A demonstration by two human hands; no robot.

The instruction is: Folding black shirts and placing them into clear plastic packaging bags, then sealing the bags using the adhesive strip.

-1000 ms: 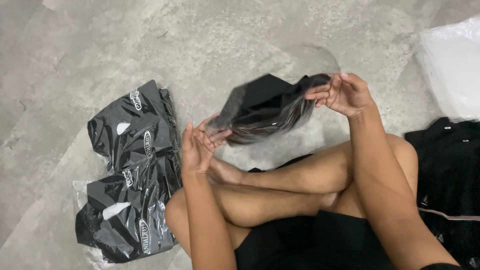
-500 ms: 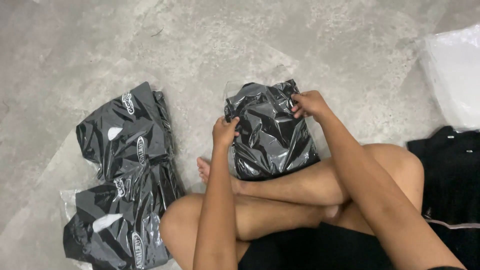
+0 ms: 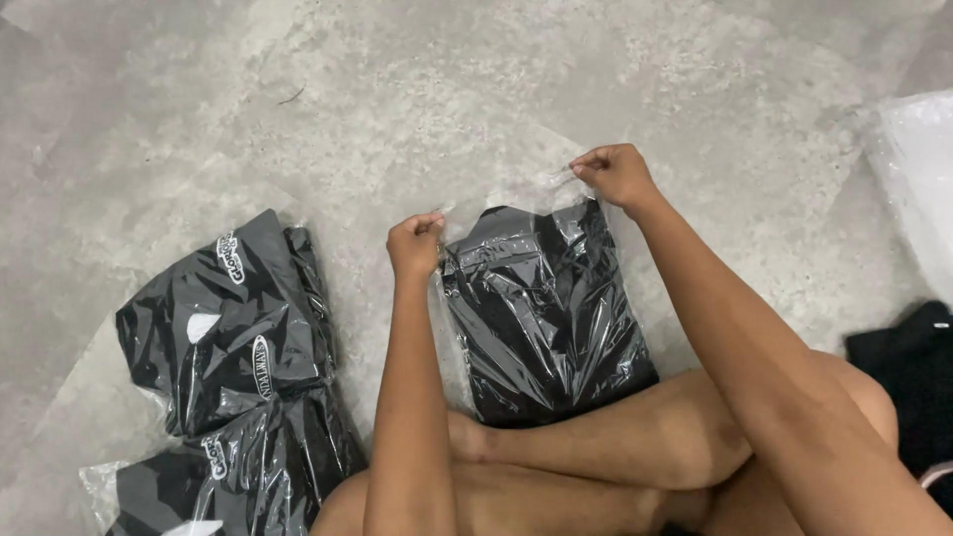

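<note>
Both hands pinch the open top edge of a clear plastic bag [image 3: 541, 308] holding a folded black garment: the left hand [image 3: 415, 245] grips the near-left corner between thumb and fingers, the right hand [image 3: 615, 174] grips the far-right corner the same way. The bag lies flat on the grey concrete floor [image 3: 397, 99], just in front of the person's crossed legs, its lower end touching a shin. It looks light, soft and floppy, with slick crinkly film (likely to slip), so the corners seem the surest hold. Toward the floor's left edge lies a pile of similar bagged black garments [image 3: 233, 367].
</note>
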